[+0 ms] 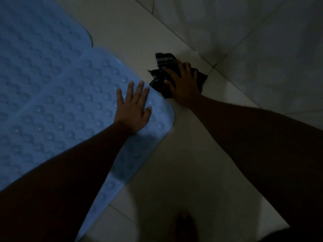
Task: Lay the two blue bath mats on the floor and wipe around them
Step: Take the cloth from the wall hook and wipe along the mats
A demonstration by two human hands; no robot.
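Note:
Two blue bath mats with round bumps lie flat on the pale tiled floor. The near mat (70,109) overlaps the edge of the far mat (35,32). My left hand (133,107) rests flat, fingers spread, on the near mat's right corner. Just to the right of that corner, my right hand (183,86) presses down on a dark striped cloth (165,64) that is crumpled on the floor tiles. The light is dim.
A tiled wall (262,41) rises at the upper right, meeting the floor (183,163) along a diagonal line close behind the cloth. My bare foot (183,226) shows faintly at the bottom centre.

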